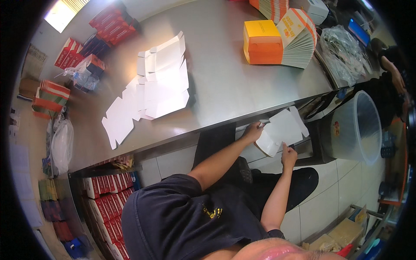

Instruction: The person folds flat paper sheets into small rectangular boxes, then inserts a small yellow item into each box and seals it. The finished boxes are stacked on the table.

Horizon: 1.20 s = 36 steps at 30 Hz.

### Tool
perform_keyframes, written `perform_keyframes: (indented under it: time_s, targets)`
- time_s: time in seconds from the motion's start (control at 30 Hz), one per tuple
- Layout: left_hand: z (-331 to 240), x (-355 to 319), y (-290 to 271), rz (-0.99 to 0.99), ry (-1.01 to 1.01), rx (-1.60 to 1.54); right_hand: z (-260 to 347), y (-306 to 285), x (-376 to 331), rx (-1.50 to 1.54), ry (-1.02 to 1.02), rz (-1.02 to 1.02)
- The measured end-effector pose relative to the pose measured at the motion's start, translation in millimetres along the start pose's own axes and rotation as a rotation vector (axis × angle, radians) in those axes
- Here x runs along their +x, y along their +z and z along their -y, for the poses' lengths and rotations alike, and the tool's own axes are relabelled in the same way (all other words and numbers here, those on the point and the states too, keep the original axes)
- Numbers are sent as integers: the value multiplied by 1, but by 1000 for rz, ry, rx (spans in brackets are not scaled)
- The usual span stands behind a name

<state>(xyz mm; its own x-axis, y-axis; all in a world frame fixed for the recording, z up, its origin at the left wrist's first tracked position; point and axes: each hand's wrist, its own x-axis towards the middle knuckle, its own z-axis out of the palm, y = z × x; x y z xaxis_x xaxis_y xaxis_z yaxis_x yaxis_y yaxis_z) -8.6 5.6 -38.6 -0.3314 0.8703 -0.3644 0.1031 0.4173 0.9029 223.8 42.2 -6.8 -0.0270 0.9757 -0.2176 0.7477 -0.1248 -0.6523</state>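
Note:
Over my lap, just off the table's near edge, I hold a white folding carton (pixel 281 128), partly folded, with a wide flap standing out to the right. My left hand (pixel 253 131) is closed on its left edge, near a small raised tab. Lower down, my right hand (pixel 288 155) pinches the carton's near edge between thumb and fingers. Several flat white carton blanks (pixel 167 89) lie overlapping on the metal table (pixel 216 73), beyond my left arm.
Orange and yellow folded cartons (pixel 264 43) stand at the table's far right, beside a clear plastic bag (pixel 344 54). A translucent tub (pixel 355 128) sits to my right, near another person. Red boxes (pixel 112 24) are piled far left; more red boxes (pixel 110 208) fill a shelf below.

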Motion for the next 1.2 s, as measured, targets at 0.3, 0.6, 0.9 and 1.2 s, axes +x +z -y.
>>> perform_keyframes:
  time_s: [0.3, 0.6, 0.9, 1.2]
  targets:
    - [-21, -37, 18, 18, 483, 129, 47, 15, -25, 690, 183, 276]
    - [-16, -26, 18, 111, 257, -120, 51, 19, -35, 377, -412, -21]
    - [-32, -35, 14, 234, 124, -284, 28, 27, -19, 688, -29, 176]
    - [-14, -25, 15, 254, 83, -366, 30, 30, -19, 974, 15, 338]
